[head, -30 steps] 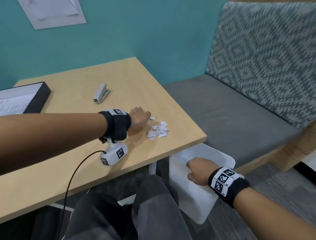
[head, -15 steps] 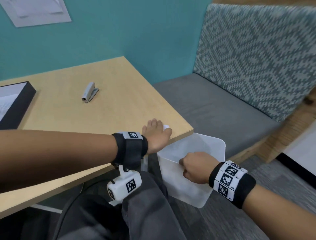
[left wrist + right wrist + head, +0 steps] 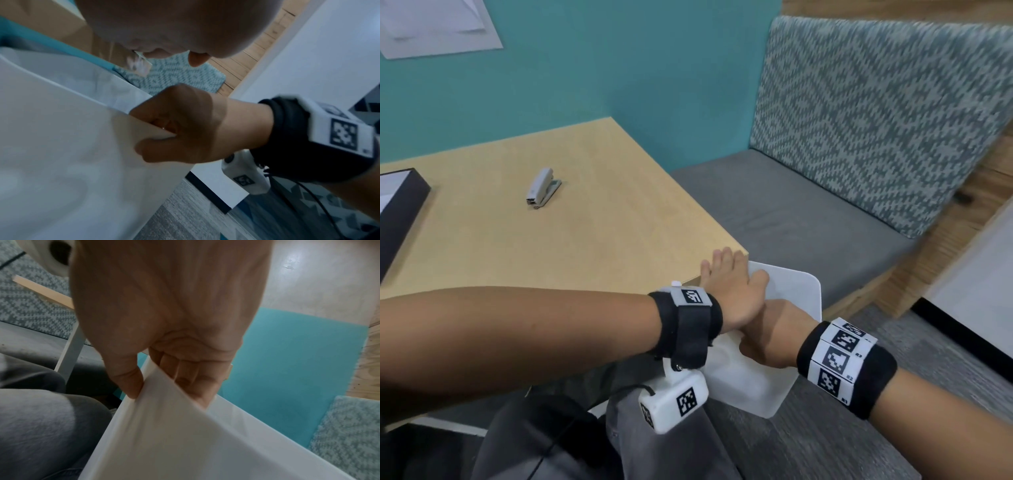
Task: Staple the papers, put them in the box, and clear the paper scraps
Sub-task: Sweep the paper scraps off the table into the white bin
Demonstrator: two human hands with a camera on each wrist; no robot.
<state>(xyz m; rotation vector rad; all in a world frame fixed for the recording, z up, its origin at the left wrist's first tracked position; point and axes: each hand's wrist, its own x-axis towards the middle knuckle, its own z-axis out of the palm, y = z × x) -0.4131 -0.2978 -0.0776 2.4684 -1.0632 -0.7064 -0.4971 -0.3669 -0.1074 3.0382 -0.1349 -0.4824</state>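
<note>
My left hand [image 3: 726, 270] lies flat, fingers straight, at the near right corner of the wooden table [image 3: 585, 222], reaching over the corner above the white plastic bin [image 3: 794, 291]. In the left wrist view a small white paper scrap [image 3: 139, 65] shows just below that hand's fingers, above the bin [image 3: 61, 146]. My right hand [image 3: 767, 339] grips the bin's near rim, thumb outside and fingers inside the wall [image 3: 185, 434]. No scraps show on the table top. A grey stapler [image 3: 542, 187] lies on the table further back. The black box [image 3: 400, 212] with white paper inside sits at the far left.
A grey bench seat [image 3: 791, 212] with a patterned backrest [image 3: 876, 113] stands right of the table. My legs in dark trousers [image 3: 585, 438] are under the table edge. A white panel [image 3: 976, 281] stands on the floor at far right.
My left hand has swept the pile of scraps from the table top to the corner and over the edge. My right hand has brought the bin up under that corner.
</note>
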